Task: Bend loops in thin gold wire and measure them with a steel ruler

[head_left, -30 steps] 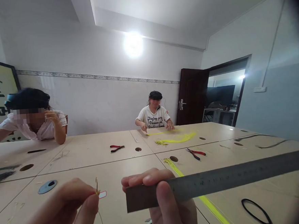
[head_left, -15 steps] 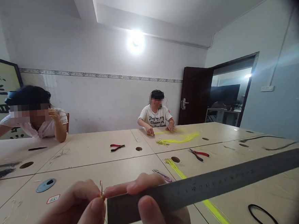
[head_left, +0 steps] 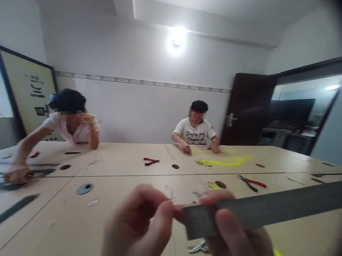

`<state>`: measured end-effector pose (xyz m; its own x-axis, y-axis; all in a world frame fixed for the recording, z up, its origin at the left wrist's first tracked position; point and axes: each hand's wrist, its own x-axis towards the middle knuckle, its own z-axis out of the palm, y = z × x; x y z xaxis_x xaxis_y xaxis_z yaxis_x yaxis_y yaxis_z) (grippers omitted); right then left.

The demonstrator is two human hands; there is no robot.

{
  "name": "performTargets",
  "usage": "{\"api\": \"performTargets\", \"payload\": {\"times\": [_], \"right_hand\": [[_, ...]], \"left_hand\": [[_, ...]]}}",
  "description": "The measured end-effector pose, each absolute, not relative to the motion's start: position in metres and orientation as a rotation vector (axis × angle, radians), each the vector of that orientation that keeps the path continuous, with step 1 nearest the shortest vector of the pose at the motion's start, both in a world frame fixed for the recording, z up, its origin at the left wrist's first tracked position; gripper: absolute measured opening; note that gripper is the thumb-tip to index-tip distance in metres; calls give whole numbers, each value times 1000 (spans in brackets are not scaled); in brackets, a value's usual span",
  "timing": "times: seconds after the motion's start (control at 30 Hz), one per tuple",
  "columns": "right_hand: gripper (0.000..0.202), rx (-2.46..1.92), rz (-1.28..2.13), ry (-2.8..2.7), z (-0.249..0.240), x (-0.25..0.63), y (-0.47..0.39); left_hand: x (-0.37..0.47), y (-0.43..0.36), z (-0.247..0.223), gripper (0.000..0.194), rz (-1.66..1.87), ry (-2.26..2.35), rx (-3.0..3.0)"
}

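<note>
Left hand: the left hand (head_left: 142,223) is closed to a narrow pinch, thumb against finger, on a small thin hook (head_left: 171,199), blurred at the fingertips.
Right hand: the right hand (head_left: 232,217) grips a metal ruler (head_left: 270,208) near its left end, thumb on the near face, fingers behind.
Ruler: it lies across the near right, its left end just beside the left fingertips and its right end running to the dark edge of view.
In the way: ruler and right hand cover part of the table (head_left: 126,158), partly hiding a yellow bundle (head_left: 213,185) beside a round hole (head_left: 221,184) and some clippers (head_left: 198,247) below.
Pliers: one red-handled pair (head_left: 151,161) lies far, near the middle; another pair (head_left: 252,182) lies beyond the ruler, to the right.
Far yellow strands: a loose bunch (head_left: 229,161) lies in front of a person in a printed shirt (head_left: 194,130), whose hands are on the table.
Left side: a grey disc (head_left: 84,188) and a small label (head_left: 92,203) lie near each other; another person (head_left: 71,127) reaches one arm toward dark strips (head_left: 15,209).
Background: a dark door (head_left: 245,107) stands open at far right.
</note>
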<state>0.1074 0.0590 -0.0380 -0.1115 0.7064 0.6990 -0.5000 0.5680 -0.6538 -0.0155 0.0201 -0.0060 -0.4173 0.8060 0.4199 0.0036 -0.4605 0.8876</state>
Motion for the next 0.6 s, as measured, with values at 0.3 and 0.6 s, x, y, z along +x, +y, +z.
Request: {"api": "performTargets", "payload": {"times": [0.3,0.6], "right_hand": [[14,-227,769,-1354,-15,81,57],[18,-208,944,-1392,-15,86,66]], "left_hand": [[-43,26,4,15,1826,964,1198],[-46,33,-9,19,1716,993,1208]]}}
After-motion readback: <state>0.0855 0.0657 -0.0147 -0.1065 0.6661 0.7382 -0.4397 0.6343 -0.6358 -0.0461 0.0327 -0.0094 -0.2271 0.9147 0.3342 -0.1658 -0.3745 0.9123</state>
